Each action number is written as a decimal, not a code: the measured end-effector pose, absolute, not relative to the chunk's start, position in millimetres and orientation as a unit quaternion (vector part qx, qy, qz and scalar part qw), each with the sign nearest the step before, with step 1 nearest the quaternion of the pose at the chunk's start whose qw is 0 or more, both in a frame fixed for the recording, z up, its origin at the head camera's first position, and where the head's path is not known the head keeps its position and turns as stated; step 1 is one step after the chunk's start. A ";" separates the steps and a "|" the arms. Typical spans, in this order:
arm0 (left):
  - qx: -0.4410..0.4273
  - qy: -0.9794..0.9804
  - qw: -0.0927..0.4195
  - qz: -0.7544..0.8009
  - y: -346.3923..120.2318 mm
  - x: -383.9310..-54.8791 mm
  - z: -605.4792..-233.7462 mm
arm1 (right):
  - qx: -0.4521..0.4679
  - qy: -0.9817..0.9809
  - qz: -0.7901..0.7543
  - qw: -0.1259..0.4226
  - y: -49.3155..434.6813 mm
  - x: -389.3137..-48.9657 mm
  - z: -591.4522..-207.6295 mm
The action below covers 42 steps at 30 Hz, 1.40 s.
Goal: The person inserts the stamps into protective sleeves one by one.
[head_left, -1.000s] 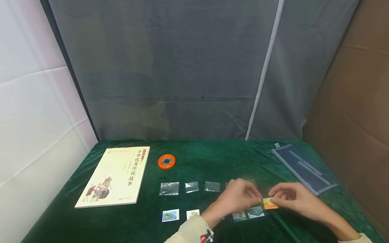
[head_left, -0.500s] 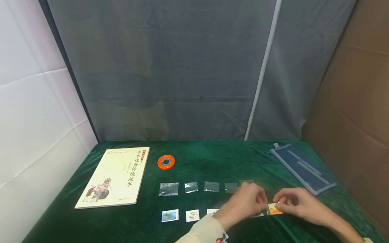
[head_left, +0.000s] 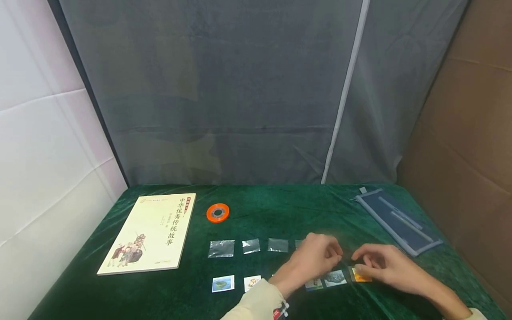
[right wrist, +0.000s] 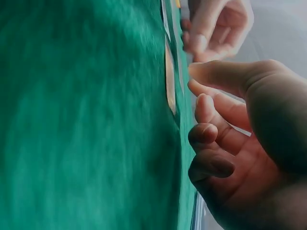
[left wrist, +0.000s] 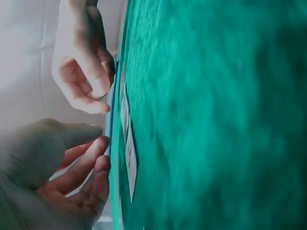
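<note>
On the green cloth lies a yellow-orange stamp-like picture with a see-through border at its left. My right hand is beside it, thumb overlapping its right part in the head view. In the right wrist view, this hand's thumb and index tips are close together with nothing visible between them. My left hand hovers above the row of pictures, fingers loosely bent and nothing visible in them. Under it lie a grey picture and a blue-green one. Its forearm hides part of the row.
Small clear plastic pieces form a row behind the pictures. More pictures lie left, among them a blue one. A cream book, an orange disc with a grey centre and a blue mesh pouch lie around.
My left hand went right to the yellow-orange picture, then back left, away from it. That picture shifted slightly right and nearer. The right hand's thumb and index have parted slightly.
</note>
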<state>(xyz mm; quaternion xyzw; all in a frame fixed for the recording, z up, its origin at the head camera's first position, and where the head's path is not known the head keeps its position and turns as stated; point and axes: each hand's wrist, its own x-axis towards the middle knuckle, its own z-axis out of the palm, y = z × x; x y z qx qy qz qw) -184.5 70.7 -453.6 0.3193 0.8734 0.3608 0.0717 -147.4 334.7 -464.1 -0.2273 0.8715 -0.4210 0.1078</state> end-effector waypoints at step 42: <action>0.266 0.919 -0.017 0.290 57.0 -209.7 -457.1 | -0.323 0.859 -0.398 0.003 291.3 -149.6 -462.1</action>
